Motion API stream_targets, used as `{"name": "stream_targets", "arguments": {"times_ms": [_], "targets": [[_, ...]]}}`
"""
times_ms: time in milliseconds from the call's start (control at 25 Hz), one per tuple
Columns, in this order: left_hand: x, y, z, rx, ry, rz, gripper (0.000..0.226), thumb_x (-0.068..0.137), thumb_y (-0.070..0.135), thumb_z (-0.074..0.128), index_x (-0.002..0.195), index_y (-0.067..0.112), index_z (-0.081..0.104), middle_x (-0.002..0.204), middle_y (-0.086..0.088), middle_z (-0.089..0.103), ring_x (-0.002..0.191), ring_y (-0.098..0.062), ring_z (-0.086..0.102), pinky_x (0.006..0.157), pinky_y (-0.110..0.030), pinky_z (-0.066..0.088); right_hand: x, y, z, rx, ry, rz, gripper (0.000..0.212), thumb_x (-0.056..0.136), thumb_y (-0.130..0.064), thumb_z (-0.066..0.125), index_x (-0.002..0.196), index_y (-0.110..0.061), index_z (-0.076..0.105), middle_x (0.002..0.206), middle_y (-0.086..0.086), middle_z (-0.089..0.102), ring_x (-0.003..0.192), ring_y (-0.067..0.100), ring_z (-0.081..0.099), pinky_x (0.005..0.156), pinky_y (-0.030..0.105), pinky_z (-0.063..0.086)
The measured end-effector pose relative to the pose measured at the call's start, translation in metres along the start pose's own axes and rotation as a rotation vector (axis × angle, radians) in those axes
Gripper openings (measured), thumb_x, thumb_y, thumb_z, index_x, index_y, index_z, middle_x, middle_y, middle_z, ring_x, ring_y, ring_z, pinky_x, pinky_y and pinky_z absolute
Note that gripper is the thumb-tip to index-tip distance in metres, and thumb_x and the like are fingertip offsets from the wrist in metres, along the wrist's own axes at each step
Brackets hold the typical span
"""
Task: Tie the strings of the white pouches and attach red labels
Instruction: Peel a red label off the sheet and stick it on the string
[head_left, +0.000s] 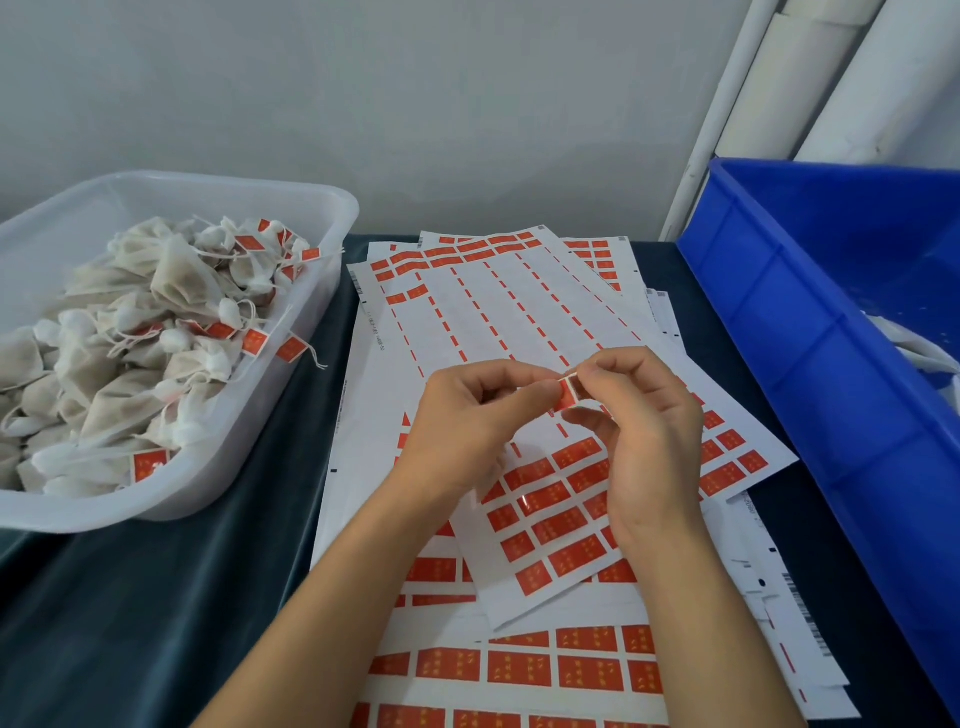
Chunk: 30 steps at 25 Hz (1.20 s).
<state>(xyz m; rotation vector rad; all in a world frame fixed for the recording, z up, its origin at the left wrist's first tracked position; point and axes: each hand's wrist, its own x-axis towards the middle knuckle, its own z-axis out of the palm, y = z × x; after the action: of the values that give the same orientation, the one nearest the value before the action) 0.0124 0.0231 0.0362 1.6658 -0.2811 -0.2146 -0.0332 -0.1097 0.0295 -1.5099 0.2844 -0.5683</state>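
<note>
Two forearms enter from the bottom edge; left hand (467, 415) and right hand (644, 431) together pinch one red label (567, 393) above overlapping label sheets (519, 322). White pouches (130, 338), several tagged, fill a translucent tub (311, 208) at left. A blue bin (805, 312) stands right, on dark cloth (156, 597) before a pale wall (415, 104).
</note>
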Motion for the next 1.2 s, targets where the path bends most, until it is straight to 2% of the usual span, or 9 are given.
{"name": "stream_targets", "arguments": {"times_ms": [80,160,320,480,680,1000,1200], "targets": [[-0.0006,0.0021,-0.0015,-0.04,-0.019,-0.051,0.021,0.098,0.031,0.068,0.085,0.03,0.084,0.066,0.012,0.068,0.056,-0.003,0.054,0.058,-0.014,0.045,-0.0003,0.0,0.0004,-0.008,-0.004,-0.004,0.011,0.089,-0.033,0.063,0.084,-0.034,0.073,0.088,-0.009,0.075,0.092,0.014,0.072,0.072,0.025,0.062],[-0.0017,0.0047,-0.002,-0.06,-0.03,-0.1,0.024,0.1,0.036,0.063,0.087,0.029,0.082,0.058,0.007,0.056,0.053,-0.004,0.047,0.058,-0.018,0.043,-0.0011,0.0004,0.0005,-0.013,-0.008,-0.013,0.011,0.088,-0.034,0.063,0.084,-0.035,0.073,0.087,-0.01,0.075,0.091,0.014,0.072,0.071,0.022,0.06],[-0.0022,0.0082,-0.0032,-0.078,-0.043,-0.143,0.028,0.101,0.039,0.062,0.082,0.03,0.079,0.058,0.003,0.048,0.054,-0.007,0.043,0.058,-0.023,0.04,-0.0013,0.0005,-0.0001,-0.032,-0.018,-0.021,0.01,0.088,-0.036,0.063,0.085,-0.035,0.073,0.088,-0.012,0.074,0.09,0.012,0.071,0.071,0.022,0.06],[-0.002,0.0084,-0.0076,-0.156,-0.144,-0.2,0.028,0.095,0.042,0.066,0.071,0.032,0.077,0.058,0.002,0.038,0.053,-0.008,0.037,0.059,-0.026,0.034,-0.0011,0.0008,0.0005,-0.041,-0.015,-0.024,0.009,0.087,-0.037,0.064,0.086,-0.036,0.073,0.089,-0.014,0.074,0.091,0.011,0.07,0.07,0.022,0.06],[-0.0003,0.008,-0.0055,-0.097,-0.148,-0.207,0.024,0.1,0.039,0.065,0.085,0.026,0.079,0.057,0.002,0.042,0.052,-0.007,0.04,0.057,-0.023,0.037,-0.0021,-0.0003,0.0016,-0.049,-0.036,-0.046,0.008,0.087,-0.035,0.064,0.087,-0.036,0.073,0.087,-0.014,0.073,0.091,0.011,0.069,0.069,0.017,0.057],[0.0006,0.008,-0.0028,-0.042,-0.15,-0.197,0.021,0.097,0.033,0.07,0.084,0.022,0.082,0.061,0.001,0.06,0.057,-0.009,0.045,0.063,-0.027,0.041,-0.0007,-0.0002,0.0022,-0.052,-0.024,-0.022,0.009,0.087,-0.037,0.063,0.086,-0.033,0.071,0.084,-0.012,0.073,0.084,0.015,0.07,0.069,0.019,0.059],[0.0008,0.007,-0.004,-0.04,-0.169,-0.206,0.021,0.097,0.032,0.07,0.083,0.021,0.081,0.057,0.004,0.057,0.052,-0.007,0.044,0.056,-0.023,0.039,-0.0003,0.002,0.0007,-0.049,-0.023,0.028,0.013,0.087,-0.039,0.063,0.085,-0.029,0.071,0.081,-0.009,0.072,0.08,0.015,0.07,0.064,0.015,0.056]]}}
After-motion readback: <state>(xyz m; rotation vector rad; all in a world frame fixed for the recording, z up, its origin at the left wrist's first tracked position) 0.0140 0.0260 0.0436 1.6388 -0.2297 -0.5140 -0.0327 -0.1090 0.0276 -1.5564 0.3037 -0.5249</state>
